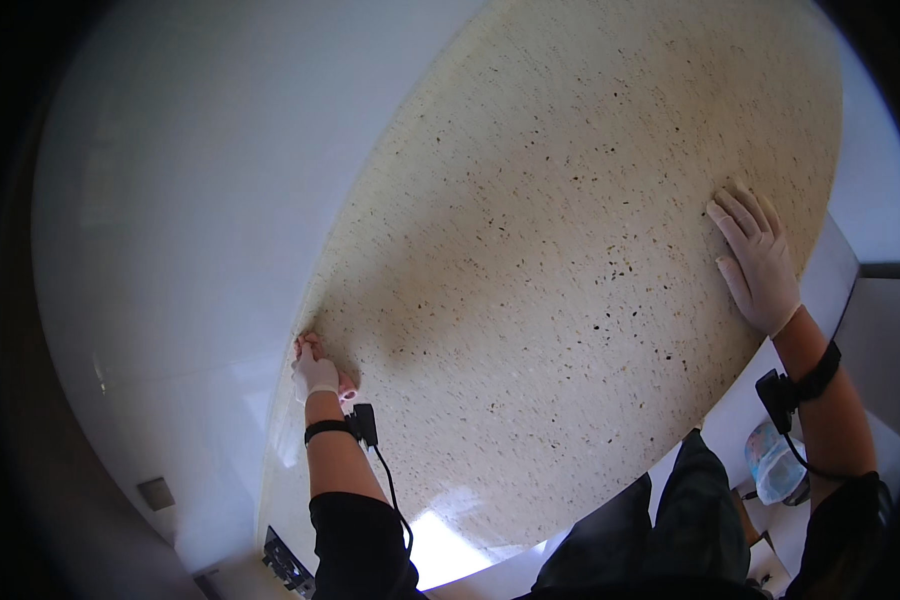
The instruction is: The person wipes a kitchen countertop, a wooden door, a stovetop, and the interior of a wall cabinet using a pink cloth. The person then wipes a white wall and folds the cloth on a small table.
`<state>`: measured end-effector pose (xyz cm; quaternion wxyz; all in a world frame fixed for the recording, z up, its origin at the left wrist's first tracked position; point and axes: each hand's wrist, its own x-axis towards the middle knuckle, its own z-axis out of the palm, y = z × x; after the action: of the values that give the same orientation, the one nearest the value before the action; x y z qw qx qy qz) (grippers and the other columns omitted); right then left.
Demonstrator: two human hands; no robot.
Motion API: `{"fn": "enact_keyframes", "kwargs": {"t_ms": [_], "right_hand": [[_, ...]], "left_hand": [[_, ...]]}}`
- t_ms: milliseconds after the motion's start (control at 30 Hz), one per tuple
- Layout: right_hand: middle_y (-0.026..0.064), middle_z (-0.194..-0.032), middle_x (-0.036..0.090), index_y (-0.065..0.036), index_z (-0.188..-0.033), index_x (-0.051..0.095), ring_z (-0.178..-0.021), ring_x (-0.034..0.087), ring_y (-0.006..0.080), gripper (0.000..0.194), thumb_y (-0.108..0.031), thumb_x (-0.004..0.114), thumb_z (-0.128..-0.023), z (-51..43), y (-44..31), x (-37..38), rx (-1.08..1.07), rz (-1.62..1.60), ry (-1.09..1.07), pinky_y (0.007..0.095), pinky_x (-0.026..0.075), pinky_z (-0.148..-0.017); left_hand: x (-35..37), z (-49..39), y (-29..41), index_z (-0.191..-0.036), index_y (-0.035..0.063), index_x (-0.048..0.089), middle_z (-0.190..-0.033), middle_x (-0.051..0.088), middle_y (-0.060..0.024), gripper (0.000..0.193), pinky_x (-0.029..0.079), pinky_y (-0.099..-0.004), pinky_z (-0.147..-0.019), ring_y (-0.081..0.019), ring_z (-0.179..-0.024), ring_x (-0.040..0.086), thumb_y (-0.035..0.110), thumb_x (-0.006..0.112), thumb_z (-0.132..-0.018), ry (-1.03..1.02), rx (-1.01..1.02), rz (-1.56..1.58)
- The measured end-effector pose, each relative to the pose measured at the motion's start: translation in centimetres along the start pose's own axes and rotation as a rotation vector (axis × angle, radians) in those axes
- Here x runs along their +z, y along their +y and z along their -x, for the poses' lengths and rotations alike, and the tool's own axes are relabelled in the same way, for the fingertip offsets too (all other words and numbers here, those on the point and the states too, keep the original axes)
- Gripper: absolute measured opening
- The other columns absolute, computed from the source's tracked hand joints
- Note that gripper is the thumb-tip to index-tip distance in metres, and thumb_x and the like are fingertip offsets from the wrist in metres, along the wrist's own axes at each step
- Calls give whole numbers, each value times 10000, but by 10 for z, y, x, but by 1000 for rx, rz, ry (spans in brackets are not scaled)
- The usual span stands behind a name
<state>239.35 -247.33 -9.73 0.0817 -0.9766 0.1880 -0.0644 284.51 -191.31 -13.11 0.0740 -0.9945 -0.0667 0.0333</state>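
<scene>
My left hand (pixel 315 375), in a thin pale glove, is at the back edge of a speckled beige stone countertop (pixel 495 300), close to the wall. It is closed around a pink, crumpled item (pixel 348 391), apparently a cloth; most of it is hidden under the palm and fingers. Far to the right, my gloved right hand (pixel 756 259) rests palm down on the countertop near its right end. Its thumb is spread from the fingers, and it holds nothing. Both wrists wear black straps with small cabled devices.
A glossy pale wall (pixel 194 225) rises behind the countertop, with a socket plate (pixel 155 493) at lower left. A black appliance, perhaps a cooktop (pixel 288 564), borders the left end. On the floor at right stands a bin with a plastic liner (pixel 778 469).
</scene>
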Motion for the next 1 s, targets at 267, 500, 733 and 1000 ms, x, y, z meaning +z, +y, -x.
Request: {"fn": "enact_keyframes", "kwargs": {"t_ms": [267,500,733,1000], "right_hand": [[161,-1494,459,-44,-1442,476,-1483,287,364,626,-150,598,-838,0,0,0,-14,-28,17,513,180,-1233],[161,-1511,450,-34,-1445,470,-1490,280,362,630,-152,586,-837,3,4,1,-47,-39,22,516,173,-1232],[165,-1511,449,-34,-1444,474,-1486,288,367,617,-164,584,-851,3,4,1,-38,-45,62,517,181,-1228],[164,-1482,474,-45,-1442,470,-1482,293,362,597,-191,601,-878,3,3,-1,-43,-46,60,529,193,-1222]], "left_hand": [[-6,55,13,-1461,259,519,-1416,506,-163,564,470,-493,-1033,-399,-1246,540,244,550,-899,21,314,-70],[-18,78,16,-1506,276,441,-1429,479,-185,635,469,-508,-1025,-395,-1253,526,207,548,-884,-15,269,-188],[-10,2,26,-1507,274,442,-1431,493,-181,630,446,-494,-1065,-398,-1299,512,178,523,-889,-9,152,-76],[-19,62,70,-1429,254,562,-1443,505,-187,562,482,-489,-1027,-379,-1313,512,188,547,-871,-28,212,93]]}}
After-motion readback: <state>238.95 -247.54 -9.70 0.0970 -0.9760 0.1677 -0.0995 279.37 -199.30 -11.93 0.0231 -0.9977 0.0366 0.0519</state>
